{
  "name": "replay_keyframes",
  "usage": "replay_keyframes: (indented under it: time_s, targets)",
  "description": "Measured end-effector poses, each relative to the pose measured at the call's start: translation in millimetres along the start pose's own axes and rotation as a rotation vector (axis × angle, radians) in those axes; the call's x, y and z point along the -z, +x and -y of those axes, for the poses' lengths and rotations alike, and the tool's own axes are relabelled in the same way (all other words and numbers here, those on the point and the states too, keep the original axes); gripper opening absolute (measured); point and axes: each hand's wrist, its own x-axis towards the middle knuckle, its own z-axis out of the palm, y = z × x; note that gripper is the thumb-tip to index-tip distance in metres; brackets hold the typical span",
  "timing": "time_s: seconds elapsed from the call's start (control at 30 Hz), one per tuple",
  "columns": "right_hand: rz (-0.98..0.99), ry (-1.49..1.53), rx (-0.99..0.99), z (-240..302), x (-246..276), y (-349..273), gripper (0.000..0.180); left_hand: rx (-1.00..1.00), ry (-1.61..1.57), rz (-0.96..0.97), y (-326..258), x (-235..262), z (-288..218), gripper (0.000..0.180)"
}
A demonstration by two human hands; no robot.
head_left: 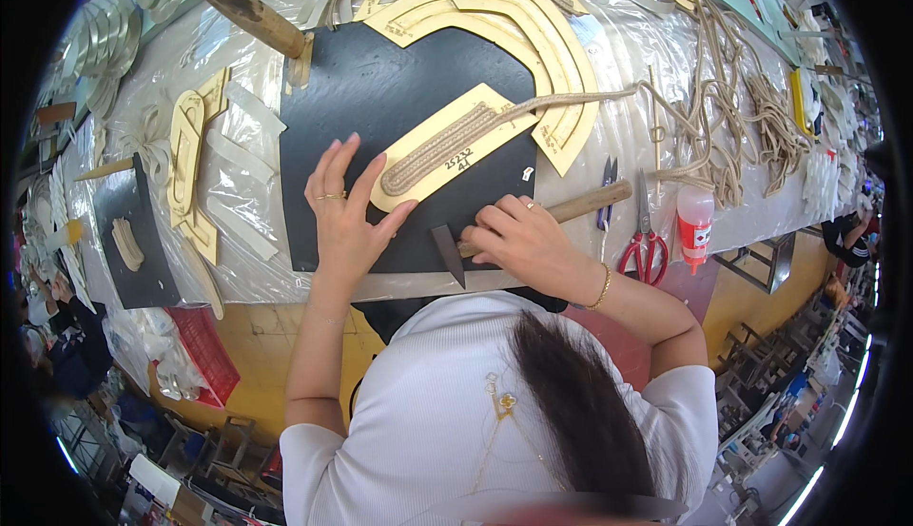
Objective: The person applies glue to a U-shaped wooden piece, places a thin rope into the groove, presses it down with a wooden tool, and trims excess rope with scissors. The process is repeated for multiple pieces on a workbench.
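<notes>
Right hand (518, 241) was closed around the wooden handle of a hammer (533, 222), grip tight, dark wedge head pointing down at the front edge of the black mat (380, 98). Left hand (344, 212) was open, fingers spread flat, fingertips pressing the near corner of a tan cardboard pattern piece (455, 150) onto the mat, not clamped on anything. A braided cord (447, 146) lay along the pattern piece and ran off right toward a tangle of more cord (732, 126). Just right of the hammer handle: small blue snips (606, 193), red-handled scissors (645, 241), a small bottle with a red cap end (695, 226), probably glue, hard to tell. Behind the mat: stacked curved tan templates (533, 22). Left of it: more tan pattern pieces (187, 160) on clear plastic sheet, a second small black mat (138, 231), and a wooden mallet (249, 14) at the far left of the table (618, 60).
</notes>
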Motion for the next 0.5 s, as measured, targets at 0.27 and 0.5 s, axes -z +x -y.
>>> replay_keyframes:
  time_s: [0.27, 0.5]
  targets:
    - [-0.374, -0.094, -0.23, -14, 58, 1, 0.032, -0.047, 0.031, -0.009, -15, -9, -1, 0.051]
    - [-0.29, -0.268, -0.341, -35, 56, 29, 0.042, -0.065, 0.049, -0.005, -19, -9, -2, 0.046]
